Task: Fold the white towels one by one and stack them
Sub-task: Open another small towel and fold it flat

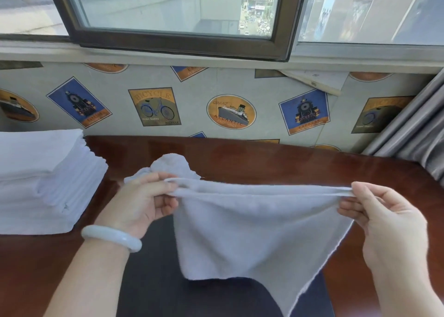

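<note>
From the head view, the dark red wooden tabletop (264, 162) runs back to a wall (192, 93) papered with travel posters, and a grey curtain (413, 134) hangs over its far right corner. A tall stack of folded white towels (40, 179) fills the left side, its near edge close beside the left forearm. Bare wood lies open between the stack and the curtain, behind the hands. The towel (252, 220) being worked is held up above the near middle of the tabletop, over a dark surface below it. It is pale, soft and napped, with a doubled hem along the top. The left hand (141, 201), with a pale bangle (111, 237) on its wrist, pinches one end of that top edge between thumb and fingers; the right hand (389, 220) pinches the other end likewise. The edge is pulled taut, so the towel's long axis runs left to right, parallel to the wall. The cloth hangs down from it, its lower edge slanting toward the bottom right, and a loose bunch of it lies crumpled behind the left hand.
</note>
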The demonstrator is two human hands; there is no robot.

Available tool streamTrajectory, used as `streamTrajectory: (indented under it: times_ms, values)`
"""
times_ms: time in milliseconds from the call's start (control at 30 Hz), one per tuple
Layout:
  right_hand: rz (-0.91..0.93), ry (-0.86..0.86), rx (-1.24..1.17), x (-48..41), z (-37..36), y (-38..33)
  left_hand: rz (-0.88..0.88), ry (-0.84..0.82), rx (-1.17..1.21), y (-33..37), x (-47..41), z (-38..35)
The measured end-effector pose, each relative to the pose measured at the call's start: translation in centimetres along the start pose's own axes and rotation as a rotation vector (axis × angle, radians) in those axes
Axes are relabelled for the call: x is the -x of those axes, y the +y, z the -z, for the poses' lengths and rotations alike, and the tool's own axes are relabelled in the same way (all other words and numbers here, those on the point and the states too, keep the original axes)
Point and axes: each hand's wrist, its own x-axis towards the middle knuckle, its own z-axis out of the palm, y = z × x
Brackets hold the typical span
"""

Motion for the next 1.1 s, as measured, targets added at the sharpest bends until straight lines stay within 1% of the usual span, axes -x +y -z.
streamTrajectory:
  times_ms: [67,167,233,300,367,433,467,533,633,700,767,833,900,1000,1100]
  values:
    - [-0.04,0.002,0.043,-1.1,0.2,0.5,-0.044,0.031,-0.098,1.3,-0.9,-0.2]
    - [-0.212,-0.049,0.09,-2.8,-0.6,2.4,0.024,0.086,-0.241,1.9,-3.6,-1.3]
    - [-0.292,-0.093,0.065,-4.1,-1.7,2.8,0.052,0.112,-0.268,2.6,-5.6,-1.8]
    - [-0.281,-0.114,0.013,-5.3,-2.9,1.9,0.002,0.117,-0.254,4.5,-7.2,-2.0]
    - [-0.216,-0.102,-0.064,-6.3,-3.9,0.3,-0.084,0.114,-0.184,6.8,-7.9,-2.0]
    - [-0.152,-0.092,-0.099,-6.6,-4.2,-0.9,-0.148,0.105,-0.128,8.0,-7.3,-1.8]
    - [-0.137,-0.095,-0.093,-6.4,-4.0,-1.0,-0.153,0.097,-0.121,7.8,-6.8,-1.7]
    - [-0.146,-0.094,-0.031,-5.4,-3.2,0.1,-0.112,0.092,-0.114,5.5,-5.7,-0.9]
    - [-0.254,-0.067,0.145,-2.8,-0.8,5.5,0.041,0.136,-0.07,-1.5,-4.6,0.8]
    - [-0.375,-0.029,0.282,-0.5,1.2,10.5,0.164,0.184,-0.056,-7.4,-3.8,1.9]
    - [-0.542,-0.006,0.378,2.4,3.3,15.3,0.281,0.228,-0.109,-13.5,-2.9,3.0]
    - [-0.719,-0.003,0.432,5.3,5.3,18.8,0.38,0.272,-0.187,-18.9,-1.5,4.0]
    - [-0.831,-0.021,0.463,7.7,7.1,21.0,0.446,0.312,-0.22,-22.6,-0.1,4.9]
    - [-0.857,-0.01,0.494,9.4,8.6,21.9,0.478,0.332,-0.197,-25.0,0.9,6.1]
    - [-0.842,-0.005,0.52,9.7,9.1,21.9,0.474,0.327,-0.138,-25.3,0.8,6.8]
